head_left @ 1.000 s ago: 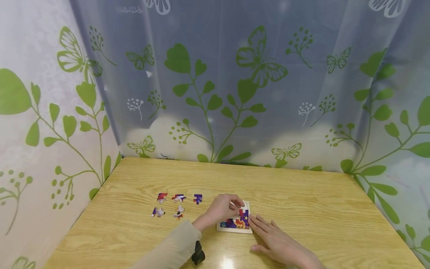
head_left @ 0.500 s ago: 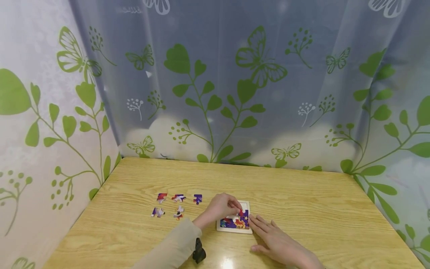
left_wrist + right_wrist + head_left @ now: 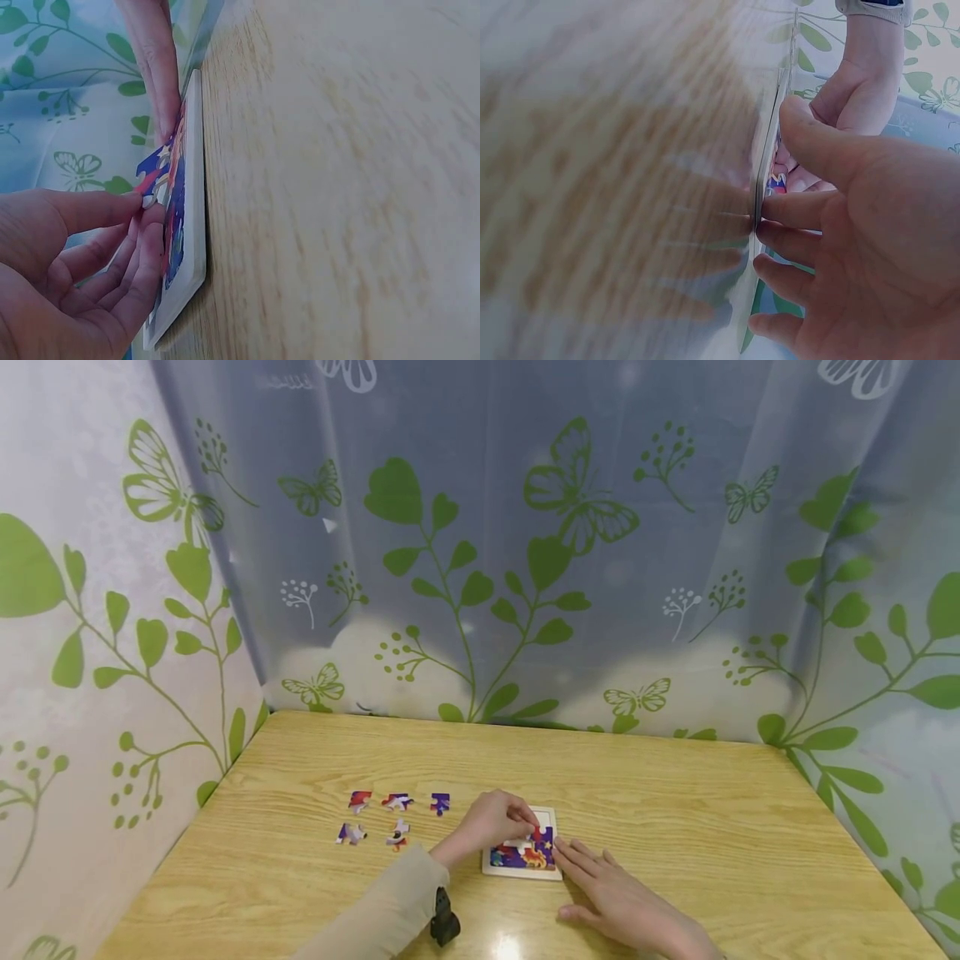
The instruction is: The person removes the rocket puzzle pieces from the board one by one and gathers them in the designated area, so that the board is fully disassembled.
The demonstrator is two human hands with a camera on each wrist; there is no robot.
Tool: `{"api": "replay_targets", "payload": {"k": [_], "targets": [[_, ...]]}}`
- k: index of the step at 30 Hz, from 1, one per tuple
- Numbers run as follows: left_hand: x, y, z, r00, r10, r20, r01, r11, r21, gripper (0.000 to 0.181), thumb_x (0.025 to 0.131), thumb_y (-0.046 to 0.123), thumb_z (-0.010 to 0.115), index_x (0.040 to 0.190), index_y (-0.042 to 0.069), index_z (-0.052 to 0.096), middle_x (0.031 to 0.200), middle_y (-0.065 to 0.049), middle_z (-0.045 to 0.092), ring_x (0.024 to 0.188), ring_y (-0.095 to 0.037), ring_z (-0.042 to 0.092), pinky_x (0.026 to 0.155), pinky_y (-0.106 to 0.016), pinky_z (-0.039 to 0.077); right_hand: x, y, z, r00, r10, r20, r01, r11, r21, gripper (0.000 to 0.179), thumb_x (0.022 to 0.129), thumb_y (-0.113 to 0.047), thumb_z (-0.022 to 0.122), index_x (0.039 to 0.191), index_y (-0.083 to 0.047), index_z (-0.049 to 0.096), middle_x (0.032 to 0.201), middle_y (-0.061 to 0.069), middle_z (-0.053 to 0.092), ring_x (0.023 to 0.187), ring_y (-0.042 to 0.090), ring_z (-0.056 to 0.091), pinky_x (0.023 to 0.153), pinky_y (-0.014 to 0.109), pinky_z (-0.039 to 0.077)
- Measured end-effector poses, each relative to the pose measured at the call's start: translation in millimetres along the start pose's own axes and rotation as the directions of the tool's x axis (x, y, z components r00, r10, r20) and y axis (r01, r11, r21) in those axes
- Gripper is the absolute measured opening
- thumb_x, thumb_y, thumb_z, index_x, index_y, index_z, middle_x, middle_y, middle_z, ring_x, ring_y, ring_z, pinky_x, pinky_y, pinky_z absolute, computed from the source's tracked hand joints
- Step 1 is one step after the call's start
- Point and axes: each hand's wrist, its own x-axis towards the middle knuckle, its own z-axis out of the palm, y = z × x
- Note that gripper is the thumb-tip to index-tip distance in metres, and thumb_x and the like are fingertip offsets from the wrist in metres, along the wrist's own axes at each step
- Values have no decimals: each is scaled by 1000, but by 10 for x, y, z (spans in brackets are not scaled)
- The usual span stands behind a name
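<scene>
My left hand (image 3: 491,821) is over a small jigsaw puzzle tray (image 3: 517,874) with a pale frame. Its thumb and finger pinch a purple and red puzzle piece (image 3: 152,174), which stands tilted above the tray in the left wrist view. Part of the picture in the tray, with orange and purple shapes, shows below the hand; the rest is hidden behind the fingers. My right hand (image 3: 618,897) lies with fingers extended, their tips against the tray's right edge. From the right wrist view, those fingertips (image 3: 769,229) touch the table beside that edge.
Several loose puzzle pieces lie in two rows left of the tray, among them a purple piece (image 3: 440,803) and a red one (image 3: 360,801). A black device (image 3: 444,920) is strapped at the left wrist. Patterned curtains (image 3: 480,610) stand behind the wooden table (image 3: 675,810).
My left fingertips have drawn slightly left and toward me over the tray, and they sit closer together. The right hand stays against the tray's edge.
</scene>
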Motion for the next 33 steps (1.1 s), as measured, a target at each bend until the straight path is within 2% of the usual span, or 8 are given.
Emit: {"api": "replay_targets", "payload": {"k": [10,18,24,33], "targets": [[1,3,-2,1000,5,-7,-5,1000,-5,6,91,7,74,87,11,77,76,4,69,64,-5,56,56,-19,44,7,9,-5,1000,-11,-5,11,1000,1,76,101,-51,55,153,2,39,161,19,33,145,46,31,110,71,27],[20,-11,3,1000,23,0,-23,1000,15,6,91,7,75,87,12,77,77,5,70,64,-4,56,56,-18,44,7,17,-71,999,14,40,-19,992,127,74,101,-50,55,156,-4,37,163,19,29,147,47,27,112,73,20],[22,-19,8,1000,28,-3,-28,1000,13,6,91,8,75,87,11,77,77,6,69,65,-5,56,57,-19,44,8,9,-67,999,0,41,-4,995,96,70,101,-50,55,154,-6,42,163,20,29,146,48,28,111,72,23],[61,-60,-61,998,37,-45,-37,999,-11,4,92,9,74,91,10,77,81,3,70,69,-5,60,63,-20,49,7,10,-50,999,0,36,-3,997,83,72,101,-51,54,155,-5,40,163,19,29,147,47,28,111,73,24]]}}
